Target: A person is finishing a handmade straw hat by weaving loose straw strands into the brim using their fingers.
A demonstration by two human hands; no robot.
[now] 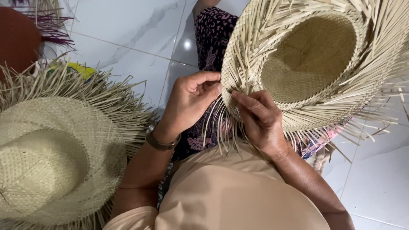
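Note:
An unfinished woven straw hat (315, 59) lies upside down on my lap, its hollow crown facing up and loose straw ends sticking out all round the brim. My left hand (189, 100) pinches the brim's near-left edge, fingers curled on the straw strips. My right hand (257, 119) presses on the same edge just beside it, fingertips on the weave. Loose strands hang down between and below both hands. A bracelet sits on my left wrist.
A second straw hat (55, 157) with a ragged unwoven brim rests crown-up on the white tiled floor (136, 38) at the left. Purple-dyed straw (51, 25) and a dark red object lie at the top left. A yellow item peeks from behind that hat.

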